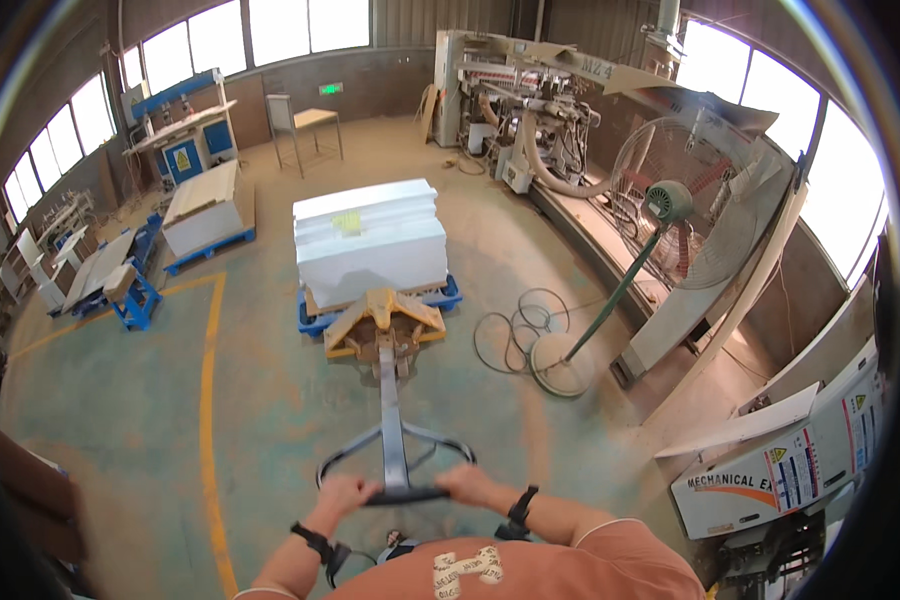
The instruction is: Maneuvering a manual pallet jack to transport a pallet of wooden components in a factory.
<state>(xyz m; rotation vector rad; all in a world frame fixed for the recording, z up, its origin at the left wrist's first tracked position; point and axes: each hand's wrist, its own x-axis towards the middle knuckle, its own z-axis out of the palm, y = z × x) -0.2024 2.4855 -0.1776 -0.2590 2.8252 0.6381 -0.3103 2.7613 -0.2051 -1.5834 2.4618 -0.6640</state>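
Note:
Both my hands grip the black crossbar of a pallet jack handle [392,440]. My left hand [346,494] is closed round the bar's left end, my right hand [464,485] round its right end. The handle's grey shaft runs forward to the yellow pallet jack body [378,318]. Just beyond it sits a blue pallet [452,292], partly hidden by the jack. A stack of white panels [372,262] lies on that pallet, with a yellow-green label [347,223] on it. Dark straps are round both my wrists.
A large floor fan [667,202] stands right of the jack, its cable [518,332] coiled on the floor. Behind it is a long machine [545,135]. More panels [208,215] rest on a blue pallet at left, past a yellow floor line [208,400]. A white machine [780,480] stands near right.

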